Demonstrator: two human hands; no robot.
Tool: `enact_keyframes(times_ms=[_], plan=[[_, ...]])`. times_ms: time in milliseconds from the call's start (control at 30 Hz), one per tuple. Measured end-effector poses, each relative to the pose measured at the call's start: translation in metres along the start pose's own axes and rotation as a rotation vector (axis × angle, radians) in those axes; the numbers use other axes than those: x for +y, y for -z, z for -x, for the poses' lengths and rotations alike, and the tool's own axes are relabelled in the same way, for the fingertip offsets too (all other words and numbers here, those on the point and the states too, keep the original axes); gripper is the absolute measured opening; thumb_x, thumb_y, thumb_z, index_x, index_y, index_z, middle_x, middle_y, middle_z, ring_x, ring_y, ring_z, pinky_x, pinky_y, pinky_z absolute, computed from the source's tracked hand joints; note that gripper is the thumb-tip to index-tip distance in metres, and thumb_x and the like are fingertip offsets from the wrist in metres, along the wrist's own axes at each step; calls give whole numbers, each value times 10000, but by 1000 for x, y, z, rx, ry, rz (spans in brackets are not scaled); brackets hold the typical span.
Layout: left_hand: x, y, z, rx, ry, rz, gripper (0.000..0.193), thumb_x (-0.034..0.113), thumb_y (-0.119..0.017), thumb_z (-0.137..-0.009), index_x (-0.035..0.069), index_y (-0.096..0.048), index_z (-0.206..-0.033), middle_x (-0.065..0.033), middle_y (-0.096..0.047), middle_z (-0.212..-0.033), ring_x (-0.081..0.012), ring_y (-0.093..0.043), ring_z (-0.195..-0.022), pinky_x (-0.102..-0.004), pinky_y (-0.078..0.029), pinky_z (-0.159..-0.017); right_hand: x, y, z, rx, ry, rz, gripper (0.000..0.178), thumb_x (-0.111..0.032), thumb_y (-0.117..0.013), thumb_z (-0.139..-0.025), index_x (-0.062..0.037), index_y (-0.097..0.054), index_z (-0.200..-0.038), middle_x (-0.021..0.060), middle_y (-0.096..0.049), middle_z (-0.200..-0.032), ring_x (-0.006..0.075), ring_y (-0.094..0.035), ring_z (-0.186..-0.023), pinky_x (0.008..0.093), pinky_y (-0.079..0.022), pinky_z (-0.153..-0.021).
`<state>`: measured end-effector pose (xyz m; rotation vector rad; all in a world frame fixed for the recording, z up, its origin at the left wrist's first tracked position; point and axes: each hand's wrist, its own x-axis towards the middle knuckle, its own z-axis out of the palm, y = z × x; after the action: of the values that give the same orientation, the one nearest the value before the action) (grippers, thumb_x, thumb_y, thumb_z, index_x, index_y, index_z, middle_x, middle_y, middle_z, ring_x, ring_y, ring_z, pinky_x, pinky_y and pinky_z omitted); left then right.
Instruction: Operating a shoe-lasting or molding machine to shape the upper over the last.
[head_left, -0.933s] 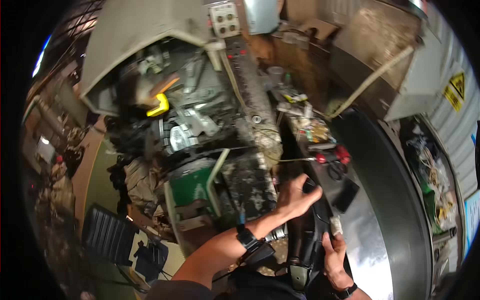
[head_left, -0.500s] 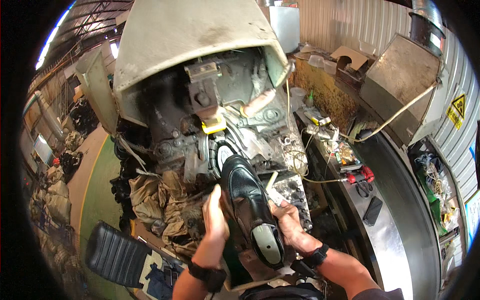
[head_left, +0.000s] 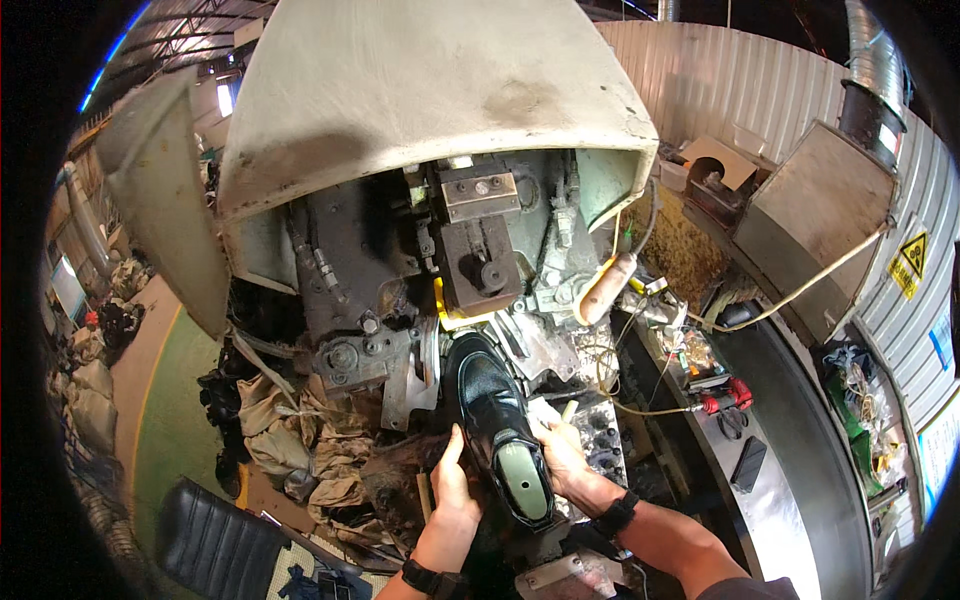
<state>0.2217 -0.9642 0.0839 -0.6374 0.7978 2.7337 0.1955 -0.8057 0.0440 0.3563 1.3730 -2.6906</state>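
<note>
A black leather shoe (head_left: 490,395) lies lengthwise before me, its toe pointing away and up against the machine's metal clamps. In its heel opening sits a pale green shoe last (head_left: 523,478) with a small hole. My left hand (head_left: 452,490) is against the shoe's left side, thumb up, its other fingers mostly hidden. On the other side my right hand (head_left: 562,455) grips the heel quarter, with a small white piece (head_left: 543,412) by its fingertips. Just beyond the toe is a yellow pad (head_left: 462,318) under the dark machine head (head_left: 480,250).
A large pale hood (head_left: 430,90) covers the machine. A wooden-coloured handle (head_left: 606,290) juts out at its right. Along the right runs a metal bench (head_left: 760,500) with a red air tool (head_left: 727,396) and black phone (head_left: 747,465). Crumpled tan cloth (head_left: 320,440) hangs at left, above a black seat (head_left: 215,545).
My view has shifted, showing more of the machine head. The shoe's toe now covers the ring-shaped part seen ahead of it before. My left hand has come closer in against the shoe.
</note>
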Motion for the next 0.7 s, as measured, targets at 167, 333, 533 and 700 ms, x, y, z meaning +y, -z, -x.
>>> enact_keyframes(times_ms=[167, 333, 533, 700], plan=[[4, -14, -3, 96, -24, -27, 419, 409, -597, -998, 58, -660, -1219, -100, -691, -1198, -278, -659, -1036, -411, -511, -953, -10, -8, -7, 26, -70, -2, 202, -171, -653, -989, -8, -647, -1108, 17, -677, -940, 91, -599, -790, 263, -511, -715], [-12, -8, -19, 133, -78, 15, 411, 385, -590, -1005, 39, -667, -1214, -97, -697, -1196, -277, -659, -1034, -397, -512, -945, -16, -10, -8, 60, -130, -106, 186, -138, -633, -997, -18, -639, -1139, 24, -687, -925, 110, -627, -756, 264, -537, -715], [-33, 11, -46, 257, -269, -40, 346, 299, -550, -1036, -4, -668, -1153, -101, -699, -1139, -240, -670, -971, -367, -536, -883, -4, 1, -27, -50, -135, -212, 158, -123, -634, -992, -34, -634, -1123, 24, -692, -887, 117, -651, -732, 287, -564, -683], [-43, 12, -53, 293, -365, -90, 329, 294, -567, -1034, -9, -675, -1105, -95, -700, -1087, -217, -671, -928, -356, -550, -841, 4, 6, -40, -70, -144, -199, 192, -143, -653, -985, -42, -630, -1147, 48, -719, -924, 139, -686, -765, 308, -590, -675]])
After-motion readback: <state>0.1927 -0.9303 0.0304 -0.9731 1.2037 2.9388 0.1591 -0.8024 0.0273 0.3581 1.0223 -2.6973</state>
